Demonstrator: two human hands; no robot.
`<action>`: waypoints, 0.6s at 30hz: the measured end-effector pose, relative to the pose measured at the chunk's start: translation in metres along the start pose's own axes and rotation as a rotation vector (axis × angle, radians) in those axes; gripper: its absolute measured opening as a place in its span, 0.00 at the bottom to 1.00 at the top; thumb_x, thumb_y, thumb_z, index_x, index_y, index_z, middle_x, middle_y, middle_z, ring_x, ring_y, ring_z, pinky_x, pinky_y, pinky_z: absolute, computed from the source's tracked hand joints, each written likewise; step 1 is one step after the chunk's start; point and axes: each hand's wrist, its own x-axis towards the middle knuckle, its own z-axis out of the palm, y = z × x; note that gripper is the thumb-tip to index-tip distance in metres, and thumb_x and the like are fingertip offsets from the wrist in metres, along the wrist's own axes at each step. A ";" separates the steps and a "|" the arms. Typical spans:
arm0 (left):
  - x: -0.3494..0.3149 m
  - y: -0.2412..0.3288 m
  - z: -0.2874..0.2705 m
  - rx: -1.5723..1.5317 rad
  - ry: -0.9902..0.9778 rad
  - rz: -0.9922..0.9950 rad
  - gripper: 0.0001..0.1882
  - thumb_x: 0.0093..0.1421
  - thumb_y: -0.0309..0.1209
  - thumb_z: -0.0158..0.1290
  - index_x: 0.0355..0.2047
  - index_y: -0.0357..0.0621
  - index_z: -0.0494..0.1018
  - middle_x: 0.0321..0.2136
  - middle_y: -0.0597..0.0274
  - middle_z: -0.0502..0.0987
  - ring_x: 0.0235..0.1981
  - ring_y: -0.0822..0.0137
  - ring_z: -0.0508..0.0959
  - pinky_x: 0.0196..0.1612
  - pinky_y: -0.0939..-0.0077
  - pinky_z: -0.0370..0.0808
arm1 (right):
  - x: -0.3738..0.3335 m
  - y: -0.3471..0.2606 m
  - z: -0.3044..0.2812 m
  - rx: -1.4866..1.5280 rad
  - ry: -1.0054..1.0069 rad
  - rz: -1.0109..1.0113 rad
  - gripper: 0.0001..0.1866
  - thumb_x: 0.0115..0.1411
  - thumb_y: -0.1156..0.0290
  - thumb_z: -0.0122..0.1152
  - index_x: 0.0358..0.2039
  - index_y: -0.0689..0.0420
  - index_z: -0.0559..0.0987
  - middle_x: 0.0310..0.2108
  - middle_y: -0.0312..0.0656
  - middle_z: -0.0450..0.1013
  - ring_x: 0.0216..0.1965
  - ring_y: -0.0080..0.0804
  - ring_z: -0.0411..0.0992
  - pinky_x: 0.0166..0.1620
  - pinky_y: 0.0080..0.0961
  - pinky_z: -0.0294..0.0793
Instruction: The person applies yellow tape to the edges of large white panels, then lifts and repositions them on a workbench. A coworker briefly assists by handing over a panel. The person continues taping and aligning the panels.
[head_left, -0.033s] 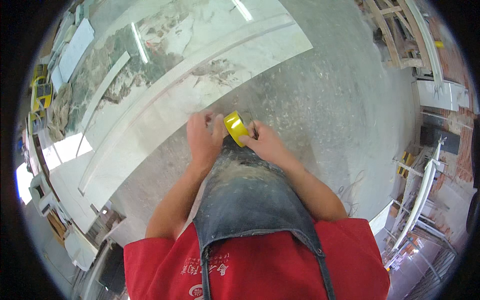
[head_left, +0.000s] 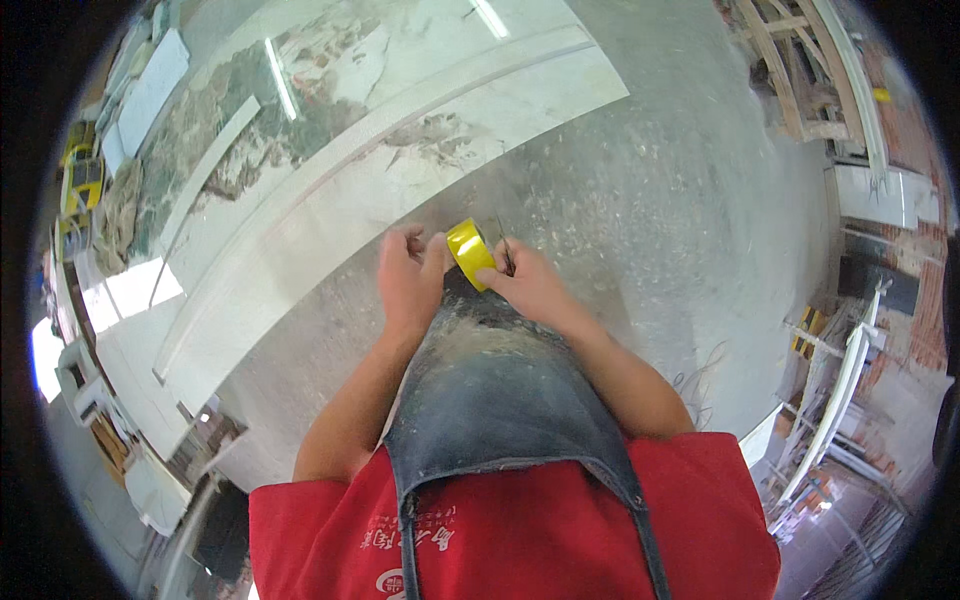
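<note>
A roll of glossy yellow tape is held up in front of my apron, its shiny face turned partly toward me. My right hand grips its right side, thumb across the lower edge and fingers curled. A thin dark object shows by those fingers; its kind I cannot make out. My left hand is at the roll's left edge, thumb touching or very near it. Its other fingers are bent, blurred, and apart from the thumb.
Beyond my hands lies a large glossy slab with white and green marbled patterning. A narrow pale strip rests on it. Wooden frames stand at the far right, metal racks at the right. Speckled grey floor lies between.
The view has shifted very slightly. My left fingers have moved a little; the tape roll and right hand stay almost as they were.
</note>
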 end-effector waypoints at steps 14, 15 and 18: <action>-0.011 0.022 0.048 -1.100 0.055 -0.620 0.16 0.69 0.37 0.54 0.49 0.39 0.79 0.36 0.64 0.81 0.33 0.74 0.78 0.36 0.77 0.75 | 0.029 -0.062 -0.079 -0.752 -0.181 -0.330 0.12 0.67 0.62 0.56 0.39 0.59 0.74 0.36 0.50 0.77 0.37 0.49 0.77 0.38 0.43 0.75; -0.011 0.025 0.050 -1.102 0.082 -0.614 0.15 0.69 0.37 0.54 0.48 0.39 0.79 0.35 0.64 0.81 0.33 0.74 0.78 0.37 0.77 0.75 | 0.033 -0.073 -0.084 -0.851 -0.231 -0.402 0.12 0.67 0.63 0.54 0.40 0.59 0.74 0.36 0.51 0.78 0.38 0.51 0.77 0.39 0.45 0.75; -0.011 0.031 0.055 -1.101 0.158 -0.595 0.15 0.68 0.37 0.55 0.46 0.38 0.79 0.35 0.65 0.80 0.34 0.75 0.77 0.38 0.77 0.74 | 0.048 -0.082 -0.089 -1.038 -0.323 -0.541 0.11 0.67 0.64 0.54 0.42 0.58 0.76 0.35 0.50 0.78 0.39 0.53 0.77 0.39 0.48 0.76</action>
